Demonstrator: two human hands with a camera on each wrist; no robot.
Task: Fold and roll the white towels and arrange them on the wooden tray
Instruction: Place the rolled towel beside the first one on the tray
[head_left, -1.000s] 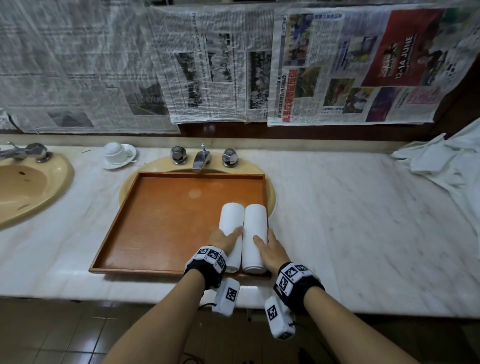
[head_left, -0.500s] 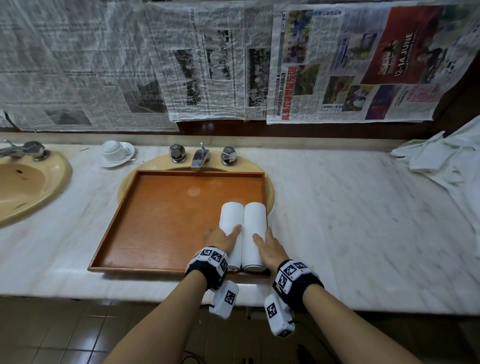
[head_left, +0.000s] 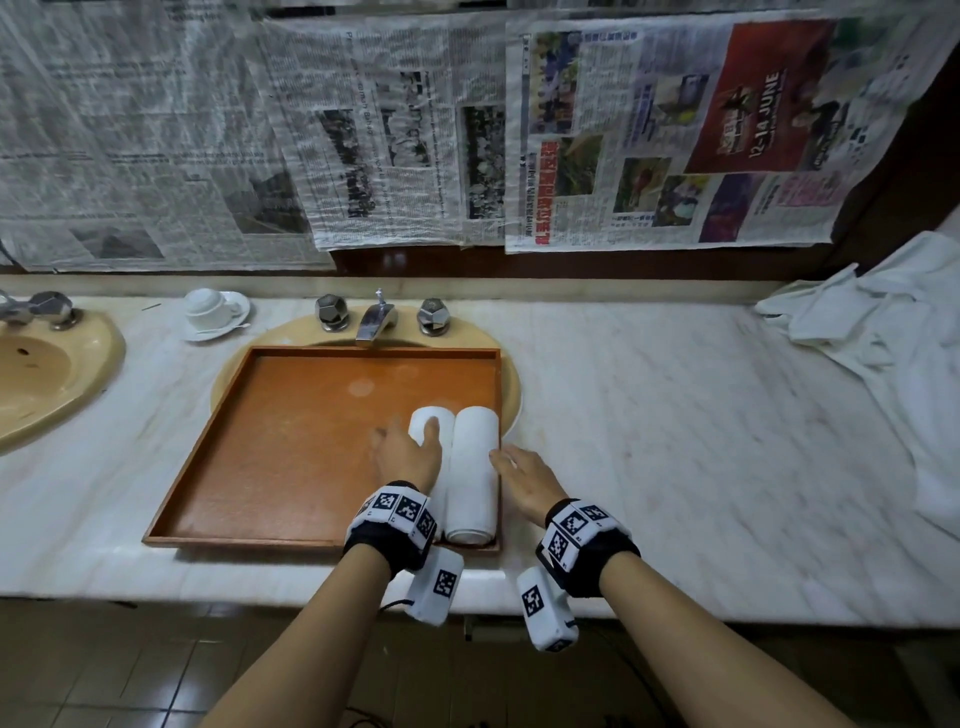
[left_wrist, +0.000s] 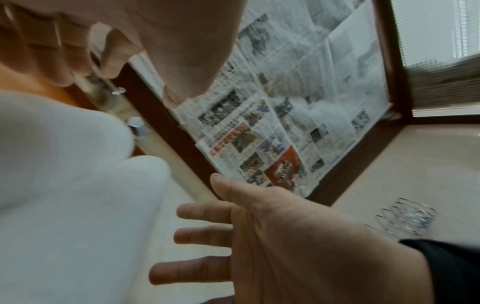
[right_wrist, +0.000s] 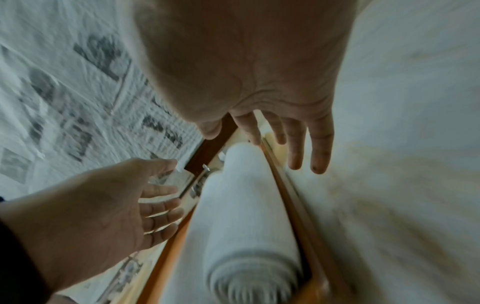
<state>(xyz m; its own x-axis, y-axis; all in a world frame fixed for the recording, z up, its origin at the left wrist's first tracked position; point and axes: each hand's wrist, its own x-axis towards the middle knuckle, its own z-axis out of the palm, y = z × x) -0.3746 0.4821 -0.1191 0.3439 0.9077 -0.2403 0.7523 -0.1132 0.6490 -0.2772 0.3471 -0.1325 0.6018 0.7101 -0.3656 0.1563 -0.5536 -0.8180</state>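
Note:
Two rolled white towels lie side by side along the right edge of the wooden tray (head_left: 291, 467), which sits over a basin. The right roll (head_left: 474, 467) shows in full; the left roll (head_left: 423, 418) is partly hidden under my left hand (head_left: 405, 452). That hand hovers open over it with fingers spread. My right hand (head_left: 519, 475) is open over the counter, just right of the tray's rim, holding nothing. In the right wrist view the right roll (right_wrist: 246, 216) lies against the tray rim (right_wrist: 288, 189), with straight fingers (right_wrist: 298, 148) above. A heap of loose white towels (head_left: 883, 338) lies far right.
An upturned cup on a saucer (head_left: 213, 312) stands behind the tray's left corner, and a tap (head_left: 376, 322) with two knobs behind the tray. A second basin (head_left: 47, 374) is at the far left. Newspapers (head_left: 363, 130) cover the wall. Marble counter (head_left: 701, 441) stretches right.
Both hands have come off the near ends of the rolls and moved apart: the left forward and left, the right out past the tray's right rim. The rolls stay in place.

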